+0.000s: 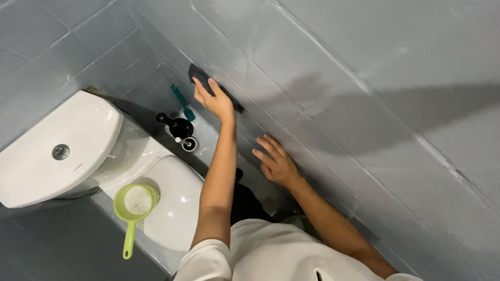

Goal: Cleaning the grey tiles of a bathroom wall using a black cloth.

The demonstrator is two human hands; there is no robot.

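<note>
A white ceramic toilet [78,151] with a round chrome flush button on its tank fills the left of the head view, lid closed. A lime-green plastic dipper with a long handle [133,208] rests on the seat's edge. Behind the toilet, on the floor by the wall, a black toilet-brush holder [179,127] stands beside a teal-handled brush [182,102]. The person's left hand [213,99], arm stretched forward, presses a dark scrubbing cloth [203,80] flat against the grey tiled wall [364,93], fingers spread over it rather than clenched. To its right, the right hand [276,164] lies open against the same wall, fingers splayed, holding nothing. A white short-sleeved shirt [276,255] shows below.
</note>
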